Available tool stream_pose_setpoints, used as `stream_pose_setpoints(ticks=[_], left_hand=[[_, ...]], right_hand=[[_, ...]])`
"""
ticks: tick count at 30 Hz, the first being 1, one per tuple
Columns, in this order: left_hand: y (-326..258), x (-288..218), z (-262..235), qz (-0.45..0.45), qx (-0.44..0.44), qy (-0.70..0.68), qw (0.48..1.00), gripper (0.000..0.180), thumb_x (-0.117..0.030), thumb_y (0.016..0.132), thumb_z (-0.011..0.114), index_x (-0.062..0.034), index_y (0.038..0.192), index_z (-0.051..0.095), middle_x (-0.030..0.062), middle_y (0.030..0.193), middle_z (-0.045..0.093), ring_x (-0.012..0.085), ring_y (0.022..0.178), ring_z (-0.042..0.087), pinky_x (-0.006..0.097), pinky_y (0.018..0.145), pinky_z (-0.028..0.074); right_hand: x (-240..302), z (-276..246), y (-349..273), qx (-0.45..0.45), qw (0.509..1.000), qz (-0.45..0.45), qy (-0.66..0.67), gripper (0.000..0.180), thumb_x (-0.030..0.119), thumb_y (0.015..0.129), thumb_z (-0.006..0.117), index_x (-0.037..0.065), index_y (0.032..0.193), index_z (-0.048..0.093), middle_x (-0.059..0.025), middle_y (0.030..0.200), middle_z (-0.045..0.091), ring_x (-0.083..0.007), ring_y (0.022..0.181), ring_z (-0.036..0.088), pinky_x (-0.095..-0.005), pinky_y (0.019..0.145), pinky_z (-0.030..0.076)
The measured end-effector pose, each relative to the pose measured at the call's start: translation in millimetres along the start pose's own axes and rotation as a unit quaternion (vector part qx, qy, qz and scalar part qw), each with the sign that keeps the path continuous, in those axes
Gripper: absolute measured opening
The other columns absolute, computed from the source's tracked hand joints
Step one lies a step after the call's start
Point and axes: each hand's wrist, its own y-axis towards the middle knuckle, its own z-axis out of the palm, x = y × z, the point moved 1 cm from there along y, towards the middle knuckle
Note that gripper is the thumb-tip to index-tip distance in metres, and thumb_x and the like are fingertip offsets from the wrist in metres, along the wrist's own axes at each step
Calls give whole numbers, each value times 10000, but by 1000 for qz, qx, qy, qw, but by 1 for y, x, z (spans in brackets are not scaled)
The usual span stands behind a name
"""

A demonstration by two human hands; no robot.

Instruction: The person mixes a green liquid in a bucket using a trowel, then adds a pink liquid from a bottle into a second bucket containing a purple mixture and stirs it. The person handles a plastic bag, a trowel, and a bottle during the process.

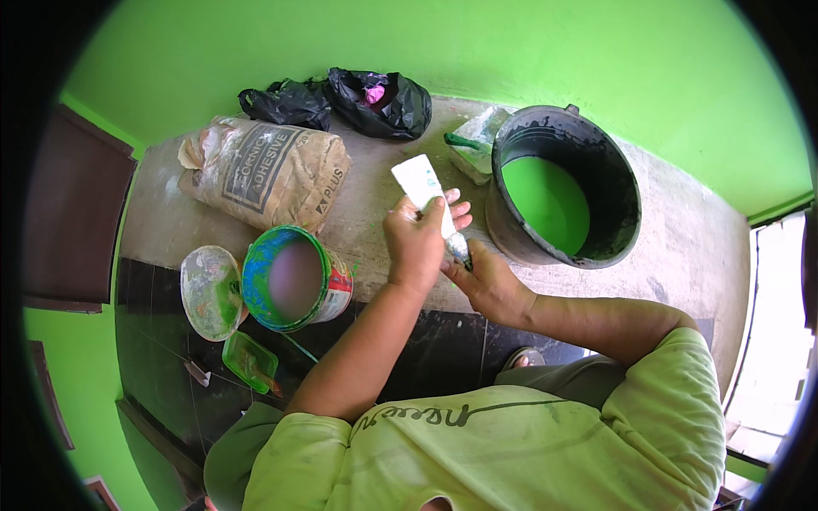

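In front of me I hold a putty knife [418,182] with a pale, white-coated blade and a paint-smeared handle. Its blade points up and to the left. My left hand [417,237] grips the blade, thumb on its face and fingers showing past the far edge. Lower down, my right hand [492,285] is closed round the handle. Right of the hands stands a large black bucket [626,183] holding bright green paint [545,204]. On the left is a smaller paint pail [338,289] with a greyish-pink liquid [296,281] inside, its walls streaked blue and green.
A brown paper sack [281,170] lies behind the pail, near black plastic bags [379,102] along the green wall. A smeared lid [210,294] leans beside the pail, above a green tray [250,362]. A green-handled tool [467,143] rests by the black bucket.
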Motion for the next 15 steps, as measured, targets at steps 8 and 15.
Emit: stream_pose_setpoints(ticks=[8, 15], left_hand=[[26, -8, -40, -188, -16, -89, 978, 365, -214, 1034, 621, 86, 1222, 531, 289, 1082, 681, 397, 929, 742, 534, 799, 647], [17, 17, -29, -123, 75, 13, 989, 268, -3, 985, 612, 103, 1219, 538, 255, 1069, 682, 384, 936, 738, 503, 836, 654]], right_hand=[[20, -5, -14, 4, 996, -9, -85, 374, 322, 1035, 640, -13, 1026, 474, -196, 772, 562, -301, 691, 560, -462, 655, 458], [-4, 0, -17, 0, 996, -3, -91, 381, 324, 1024, 645, -20, 1021, 479, -233, 801, 590, -353, 717, 591, -487, 676, 460]])
